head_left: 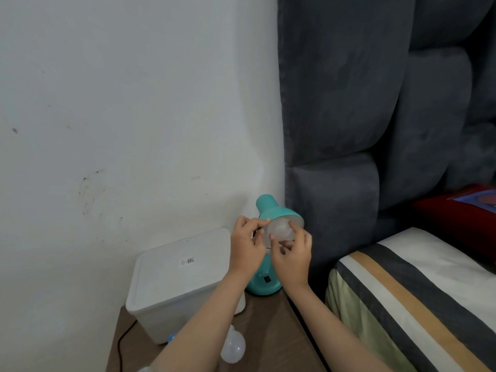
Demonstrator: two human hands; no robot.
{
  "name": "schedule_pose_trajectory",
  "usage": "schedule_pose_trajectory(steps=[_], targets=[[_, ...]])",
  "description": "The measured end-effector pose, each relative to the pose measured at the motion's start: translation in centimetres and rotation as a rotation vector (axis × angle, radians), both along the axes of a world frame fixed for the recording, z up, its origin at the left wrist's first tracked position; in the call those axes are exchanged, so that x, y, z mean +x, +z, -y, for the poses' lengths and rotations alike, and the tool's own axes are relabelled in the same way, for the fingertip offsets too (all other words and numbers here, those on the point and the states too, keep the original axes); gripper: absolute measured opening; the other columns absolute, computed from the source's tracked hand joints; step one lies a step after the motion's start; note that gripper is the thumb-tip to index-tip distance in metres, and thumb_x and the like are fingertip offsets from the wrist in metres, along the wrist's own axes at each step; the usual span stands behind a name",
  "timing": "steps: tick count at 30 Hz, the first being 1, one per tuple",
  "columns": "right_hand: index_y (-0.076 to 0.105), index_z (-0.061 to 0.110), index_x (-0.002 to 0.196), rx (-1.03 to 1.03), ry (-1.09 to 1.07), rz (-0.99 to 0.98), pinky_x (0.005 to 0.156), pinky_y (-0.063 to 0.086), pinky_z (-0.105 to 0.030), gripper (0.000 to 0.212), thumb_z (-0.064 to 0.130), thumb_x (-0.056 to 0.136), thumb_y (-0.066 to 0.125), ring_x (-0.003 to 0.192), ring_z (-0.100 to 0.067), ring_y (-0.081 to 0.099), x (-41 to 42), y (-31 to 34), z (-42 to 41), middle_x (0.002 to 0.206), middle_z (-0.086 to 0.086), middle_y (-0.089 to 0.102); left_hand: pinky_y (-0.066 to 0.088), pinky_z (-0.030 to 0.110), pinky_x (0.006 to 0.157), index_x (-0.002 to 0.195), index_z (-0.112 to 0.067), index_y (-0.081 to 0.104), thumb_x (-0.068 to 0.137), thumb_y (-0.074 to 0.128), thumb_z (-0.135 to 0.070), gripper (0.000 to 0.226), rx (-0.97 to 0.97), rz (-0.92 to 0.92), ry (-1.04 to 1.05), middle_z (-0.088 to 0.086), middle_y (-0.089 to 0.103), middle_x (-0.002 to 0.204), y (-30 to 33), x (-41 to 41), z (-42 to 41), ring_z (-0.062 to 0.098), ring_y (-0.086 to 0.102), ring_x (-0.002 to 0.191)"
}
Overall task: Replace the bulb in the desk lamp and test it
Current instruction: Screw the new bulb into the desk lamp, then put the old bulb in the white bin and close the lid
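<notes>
A teal desk lamp (271, 208) stands at the back of a wooden bedside table (268, 326), its shade tilted toward me. A frosted white bulb (280, 230) sits in the shade's mouth. My right hand (291, 257) has its fingertips closed around that bulb. My left hand (247, 244) grips the left rim of the shade. The lamp's round base (264, 284) with a black switch shows between my wrists. A second white bulb (233, 347) lies on the table under my left forearm.
A white lidded plastic box (177, 283) stands left of the lamp. A black cord (124, 336) runs along the table's left edge. A grey padded headboard (349, 103) and a striped bed (416, 291) fill the right. A white wall lies behind.
</notes>
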State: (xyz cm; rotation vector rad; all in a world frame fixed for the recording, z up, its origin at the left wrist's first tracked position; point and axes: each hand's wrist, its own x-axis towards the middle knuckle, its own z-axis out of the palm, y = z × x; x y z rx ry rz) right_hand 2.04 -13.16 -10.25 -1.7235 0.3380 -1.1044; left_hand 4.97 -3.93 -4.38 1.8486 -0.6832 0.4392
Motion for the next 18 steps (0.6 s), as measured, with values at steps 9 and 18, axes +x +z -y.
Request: schedule_pose_trajectory(steps=[9, 18], targets=[[0.054, 0.011, 0.123, 0.054, -0.016, -0.028, 0.063, 0.047, -0.004, 0.051, 0.025, 0.079, 0.075, 0.073, -0.007, 0.064, 0.2, 0.4, 0.2, 0.103, -0.004, 0.056, 0.047, 0.009, 0.072, 0.092, -0.016, 0.068, 0.082, 0.056, 0.007, 0.027, -0.005, 0.018, 0.004, -0.003, 0.050, 0.087, 0.0, 0.0, -0.1, 0.009, 0.058, 0.083], [0.041, 0.010, 0.131, 0.045, -0.043, -0.125, 0.081, 0.052, -0.033, 0.058, 0.020, 0.082, 0.069, 0.100, -0.018, 0.055, -1.1, -0.3, -0.5, 0.117, -0.004, 0.046, 0.036, 0.002, 0.087, 0.113, -0.020, 0.060, 0.085, 0.058, -0.007, 0.031, 0.119, -0.016, -0.054, -0.004, 0.053, 0.108, 0.2, -1.0, -2.1, 0.003, 0.052, 0.099]])
